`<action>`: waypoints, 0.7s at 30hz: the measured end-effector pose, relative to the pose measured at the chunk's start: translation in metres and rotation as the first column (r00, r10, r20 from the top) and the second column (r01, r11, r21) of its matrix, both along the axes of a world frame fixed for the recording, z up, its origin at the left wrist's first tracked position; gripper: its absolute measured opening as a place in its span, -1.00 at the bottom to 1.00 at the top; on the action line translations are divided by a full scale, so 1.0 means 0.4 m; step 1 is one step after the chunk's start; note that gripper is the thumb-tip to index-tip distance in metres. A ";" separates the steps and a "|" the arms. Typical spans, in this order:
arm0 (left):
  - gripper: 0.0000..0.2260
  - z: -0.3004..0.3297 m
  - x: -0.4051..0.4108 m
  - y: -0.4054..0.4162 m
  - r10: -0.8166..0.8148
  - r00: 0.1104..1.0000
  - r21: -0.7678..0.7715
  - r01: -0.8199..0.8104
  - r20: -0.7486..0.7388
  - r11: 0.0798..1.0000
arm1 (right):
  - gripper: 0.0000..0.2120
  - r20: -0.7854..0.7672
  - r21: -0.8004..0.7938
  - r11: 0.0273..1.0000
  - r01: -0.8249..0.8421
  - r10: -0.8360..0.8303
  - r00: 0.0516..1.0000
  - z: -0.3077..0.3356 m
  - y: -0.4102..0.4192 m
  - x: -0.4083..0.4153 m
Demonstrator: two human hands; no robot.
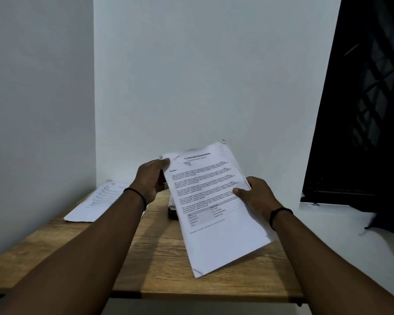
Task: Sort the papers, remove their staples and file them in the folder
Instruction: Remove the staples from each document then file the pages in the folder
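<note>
I hold a stack of printed white papers (214, 205) tilted above the wooden table (159, 258); its top page is headed "Internship Documentation". My left hand (151, 178) pinches the stack's upper left corner. My right hand (256, 195) grips its right edge, thumb on top. A metal clip or staple (223, 141) shows at the stack's top right corner. A second set of papers (98, 202) lies flat on the table at the far left. Under the held stack, more papers on a dark object (173, 210) peek out, mostly hidden.
White walls stand close behind and left of the table. A dark window with a grille (369, 110) is at the right, above a white ledge (341, 226). The table's front edge runs near my forearms.
</note>
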State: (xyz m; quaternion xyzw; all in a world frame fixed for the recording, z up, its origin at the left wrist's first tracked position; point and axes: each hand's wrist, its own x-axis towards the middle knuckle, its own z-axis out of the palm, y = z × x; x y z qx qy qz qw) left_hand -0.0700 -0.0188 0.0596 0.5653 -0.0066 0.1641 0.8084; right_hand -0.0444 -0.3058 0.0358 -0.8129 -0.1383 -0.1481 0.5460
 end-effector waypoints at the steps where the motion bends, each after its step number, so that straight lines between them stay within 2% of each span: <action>1: -0.94 -0.004 0.004 0.003 -0.003 1.000 0.027 0.003 -0.010 1.000 | -0.91 -0.003 -0.037 0.999 0.013 -0.013 1.000 0.001 -0.010 0.003; 6: -0.94 -0.040 0.005 0.015 -0.015 1.000 0.050 0.017 -0.024 0.999 | -0.87 -0.065 -0.039 0.999 -0.038 0.035 0.997 0.006 -0.021 -0.014; 10: -0.90 -0.044 -0.002 0.010 0.009 1.000 0.096 -0.012 0.024 0.995 | -0.83 -0.068 0.190 0.975 -0.116 0.130 0.989 0.018 0.012 -0.040; 13: -0.90 -0.011 -0.011 -0.011 0.052 0.994 0.135 -0.064 0.096 0.989 | -0.84 0.016 0.325 0.942 -0.086 0.086 0.996 0.052 0.045 -0.036; 18: -0.77 0.090 -0.021 -0.046 0.244 0.923 0.157 -0.299 0.296 0.941 | -0.82 0.148 0.366 0.930 -0.043 -0.013 0.989 0.116 0.097 -0.035; 21: -0.69 0.127 -0.030 -0.038 0.237 0.895 0.163 -0.316 0.378 0.935 | -0.85 0.155 0.387 0.921 -0.029 -0.034 0.987 0.120 0.111 -0.029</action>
